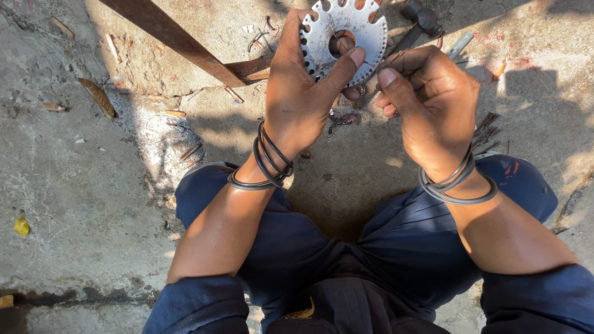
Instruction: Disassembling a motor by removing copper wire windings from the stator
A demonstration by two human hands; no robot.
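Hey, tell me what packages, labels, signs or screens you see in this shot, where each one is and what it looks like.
None in view: no package, label, sign or screen.
Left hand: holds a round, toothed silver metal disc with holes, at top centre.
Right hand: closed, beside the disc; what it pinches cannot be told.
Both wrists: black rubber rings.
Concrete ground: rusty flat bar and a hammer lying on it.

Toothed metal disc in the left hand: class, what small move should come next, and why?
Probably bring the right hand closer to the toothed metal disc. The left hand holds it, thumb at the centre hole, while the right fist pinches something thin beside its rim.
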